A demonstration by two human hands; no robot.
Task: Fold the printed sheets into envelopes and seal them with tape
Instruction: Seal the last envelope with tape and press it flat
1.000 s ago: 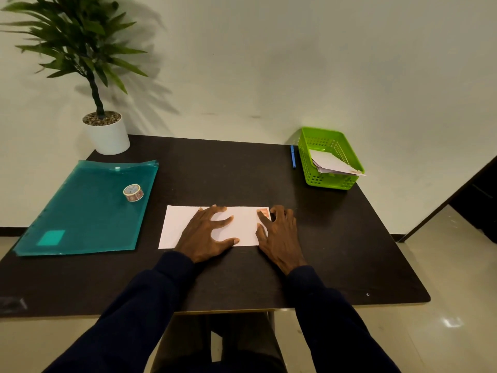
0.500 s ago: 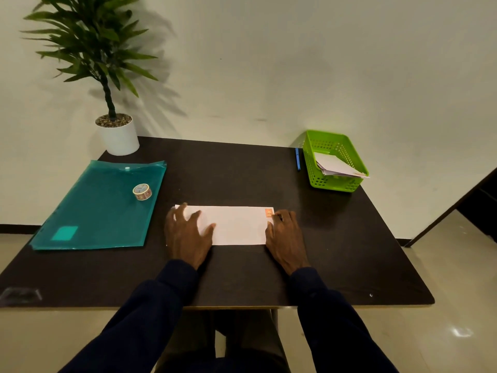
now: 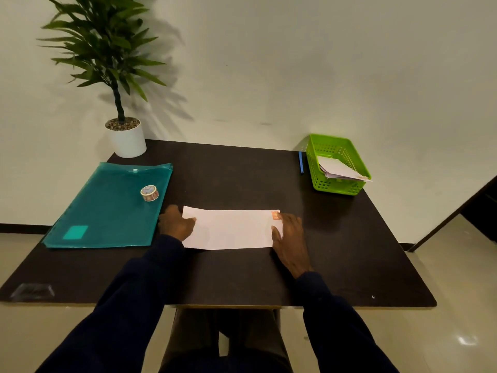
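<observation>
Near the counter's [image 3: 349, 238] front edge lies the folded sheet [image 3: 231, 230]; left hand [image 3: 176, 224] and right hand [image 3: 289, 238] press its ends, open and flat. Firm outward strokes should sharpen the crease.

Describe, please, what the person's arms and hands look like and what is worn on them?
Both arms are covered by long, dark navy sleeves that end at the wrists. The left sleeve and right sleeve look plain, with no visible markings or cuffs of another colour. The left hand and right hand are bare: no gloves, and no rings or watch can be seen.
</observation>
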